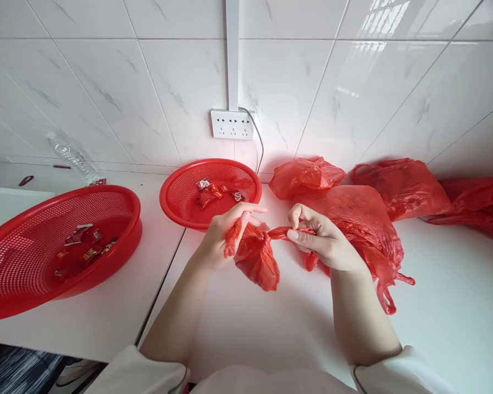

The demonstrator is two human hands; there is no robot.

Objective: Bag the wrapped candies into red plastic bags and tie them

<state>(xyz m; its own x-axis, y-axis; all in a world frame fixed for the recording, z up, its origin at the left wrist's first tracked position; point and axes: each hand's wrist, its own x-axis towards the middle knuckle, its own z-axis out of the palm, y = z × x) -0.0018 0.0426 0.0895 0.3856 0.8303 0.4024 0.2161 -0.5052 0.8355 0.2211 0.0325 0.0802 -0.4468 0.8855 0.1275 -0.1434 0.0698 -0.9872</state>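
Note:
A small red plastic bag [258, 257] hangs between my two hands above the white table, its neck twisted or knotted near the top. My left hand [230, 232] is closed around one end of the bag, with a bit of red plastic poking out beside the palm. The other end is pinched between the thumb and fingers of my right hand [318, 235], stretched out to the side. What the bag contains cannot be made out. Just behind my left hand stands a round red basket [170, 189] with several small wrapped packets [207, 197] in it.
Larger filled red bags [353, 205] lie along the wall at right. A big red basket [125, 219] with several packets stands at left, near a clear plastic bottle [72, 158] and a white tray [16, 194]. A power strip [232, 125] is on the tiled wall.

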